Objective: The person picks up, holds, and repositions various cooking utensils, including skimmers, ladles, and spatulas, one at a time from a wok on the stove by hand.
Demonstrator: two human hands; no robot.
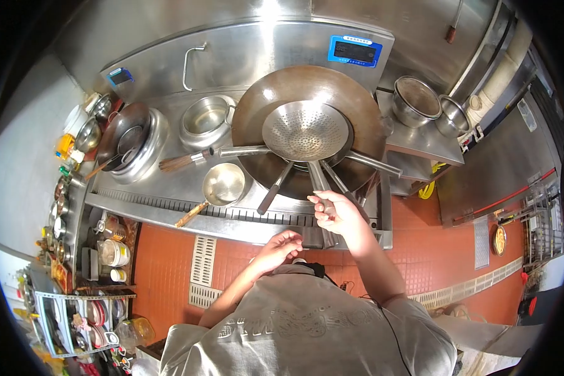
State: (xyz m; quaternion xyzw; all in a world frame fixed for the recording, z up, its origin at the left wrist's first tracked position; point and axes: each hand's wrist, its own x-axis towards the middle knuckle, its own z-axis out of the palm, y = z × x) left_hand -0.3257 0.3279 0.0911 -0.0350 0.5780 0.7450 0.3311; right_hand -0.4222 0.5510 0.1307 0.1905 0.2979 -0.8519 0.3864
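Strainer: the perforated steel strainer (pixel 304 130) sits over the middle of the large wok (pixel 257 103), its long handle (pixel 318 178) running over the wok's near rim toward the person.
Right hand: near the wok's near rim, the right hand (pixel 336 214) overlaps that handle with fingers curled; whether they grip it, I cannot tell.
Left hand: nearer the person than the wok and a little to its left, the left hand (pixel 281 252) is loosely curled, away from the strainer; whether it pinches anything, I cannot tell.
Other handles: a dark-gripped handle (pixel 269 199) slants over the wok's near-left rim, and a steel handle (pixel 379 165) crosses its right side.
Brush: left of the wok, the brush (pixel 185 161) lies on the worktop (pixel 169 178).
Small pan: the wooden-handled pan (pixel 224 184) is just beside the wok's near-left side.
Pot: a steel pot (pixel 207 115) stands left of the wok.
Bowls: two metal bowls (pixel 418 103) stand to its right.
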